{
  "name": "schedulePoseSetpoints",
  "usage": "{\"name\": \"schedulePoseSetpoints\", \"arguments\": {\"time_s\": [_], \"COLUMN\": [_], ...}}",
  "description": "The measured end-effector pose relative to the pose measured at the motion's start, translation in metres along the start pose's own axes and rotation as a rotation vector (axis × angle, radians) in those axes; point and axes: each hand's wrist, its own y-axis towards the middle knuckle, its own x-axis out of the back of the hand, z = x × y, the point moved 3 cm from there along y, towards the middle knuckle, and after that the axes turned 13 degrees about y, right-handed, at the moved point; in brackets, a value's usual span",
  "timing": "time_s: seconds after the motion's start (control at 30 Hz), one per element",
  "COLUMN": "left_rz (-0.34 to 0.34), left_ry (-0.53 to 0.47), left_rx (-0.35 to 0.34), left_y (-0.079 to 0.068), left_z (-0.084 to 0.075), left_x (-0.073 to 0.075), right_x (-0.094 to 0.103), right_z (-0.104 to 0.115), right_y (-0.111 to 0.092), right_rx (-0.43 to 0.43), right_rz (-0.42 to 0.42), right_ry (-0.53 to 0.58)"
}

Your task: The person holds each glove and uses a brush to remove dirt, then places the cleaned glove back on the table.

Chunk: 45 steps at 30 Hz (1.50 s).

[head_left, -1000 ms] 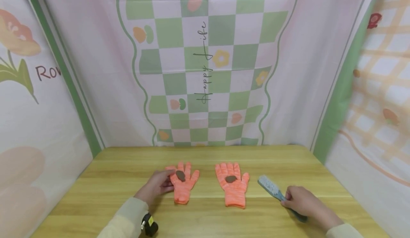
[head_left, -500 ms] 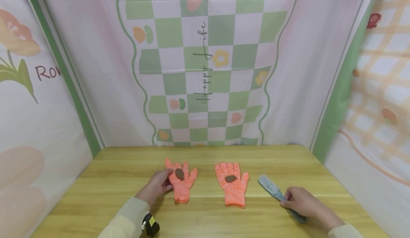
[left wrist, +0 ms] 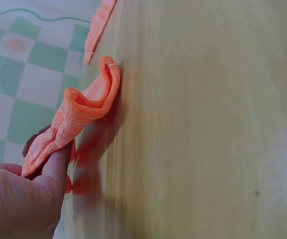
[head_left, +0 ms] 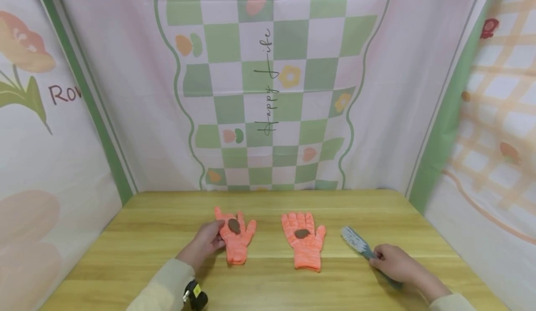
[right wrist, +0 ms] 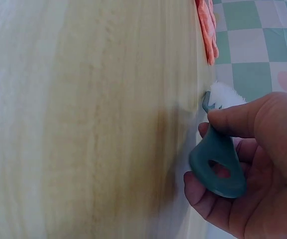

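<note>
My left hand (head_left: 205, 242) pinches the edge of an orange knit glove (head_left: 237, 246) bearing a brown oval patch (head_left: 234, 226). Its cuff (left wrist: 91, 102) gapes toward the left wrist camera, and the glove is partly raised above the table with a shadow below it. My right hand (head_left: 393, 262) grips the teal handle (right wrist: 218, 159) of a brush (head_left: 356, 240), whose pale bristles face up in the head view. Between the hands, a second orange glove (head_left: 307, 250) lies flat, fingers pointing away, with a similar brown patch (head_left: 301, 233) on it.
Everything is on a wood-grain table (head_left: 268, 292). A green-and-white checked curtain (head_left: 268, 115) hangs along the back edge, with printed cloths at left and right. A small black device (head_left: 195, 296) is attached at my left wrist.
The left glove has shifted slightly left and some of its fingers have flopped out of sight or folded. The brush has moved slightly right. The second glove stays where it was.
</note>
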Motion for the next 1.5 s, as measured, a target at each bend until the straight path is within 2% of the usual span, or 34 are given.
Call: {"name": "schedulePoseSetpoints", "arguments": {"time_s": [0.27,0.4,0.63,1.03,1.23,1.5], "left_rz": [-0.016,0.0,0.034,0.068,0.13,0.279], "left_ry": [-0.022,-0.003,0.027,0.016,-0.014,-0.056], "left_rx": [-0.006,-0.018,-0.033,-0.03,-0.03,-0.041], "left_y": [-0.002,-0.003,-0.008,-0.015,-0.019,-0.029], "left_z": [0.0,0.001,0.001,0.002,0.0,-0.003], "left_x": [0.001,0.003,0.005,0.005,0.001,-0.012], "right_x": [0.002,0.002,0.003,-0.008,-0.018,-0.031], "right_z": [0.003,0.004,0.007,0.034,0.054,0.075], "right_y": [0.001,0.002,0.003,0.009,0.01,0.011], "right_rx": [0.01,0.004,0.043,0.064,0.112,0.114], "right_rz": [-0.02,-0.018,-0.037,-0.091,-0.101,-0.1], "right_ry": [-0.007,0.004,0.001,0.019,0.059,0.092]}}
